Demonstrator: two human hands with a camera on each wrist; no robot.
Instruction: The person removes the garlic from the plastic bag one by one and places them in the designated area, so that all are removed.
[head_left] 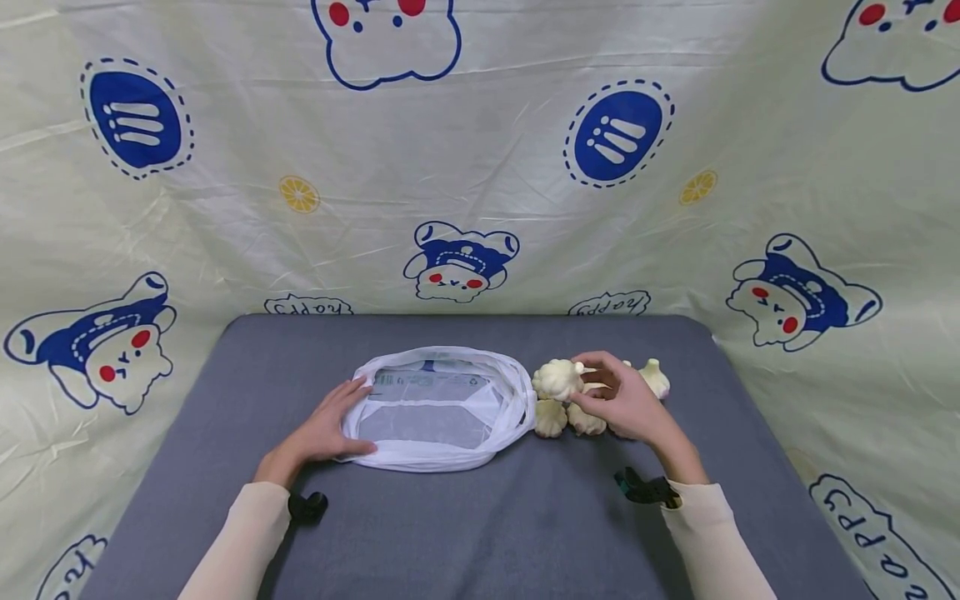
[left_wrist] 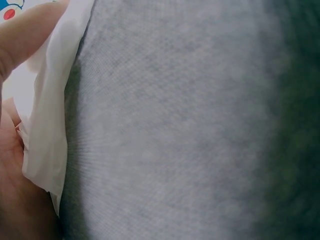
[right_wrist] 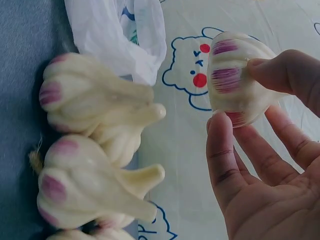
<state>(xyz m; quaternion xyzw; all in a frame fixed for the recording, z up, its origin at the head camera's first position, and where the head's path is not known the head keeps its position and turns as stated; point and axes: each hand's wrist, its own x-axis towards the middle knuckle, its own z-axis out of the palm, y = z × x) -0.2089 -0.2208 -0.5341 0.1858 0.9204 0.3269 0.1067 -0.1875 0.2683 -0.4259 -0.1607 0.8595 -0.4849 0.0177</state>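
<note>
My right hand [head_left: 626,404] pinches a garlic bulb [head_left: 558,380] between thumb and fingertips. In the right wrist view this held garlic bulb [right_wrist: 235,80], white with purple streaks, is raised beside the others. My left hand [head_left: 322,429] holds the left rim of a white plastic bag [head_left: 457,458], whose mouth is spread wide, with its rim rolled into a ring. In the left wrist view the thumb [left_wrist: 25,35] lies against the bag's plastic [left_wrist: 47,120]; the fingertips are hidden there. Several more garlic bulbs [right_wrist: 90,95] sit to the right of the bag, partly behind my right hand.
Everything rests on a grey cloth-covered table [head_left: 465,533]. A printed curtain [head_left: 495,150] hangs right behind the table and along both its sides. Another garlic bulb [head_left: 655,379] shows just beyond the right hand.
</note>
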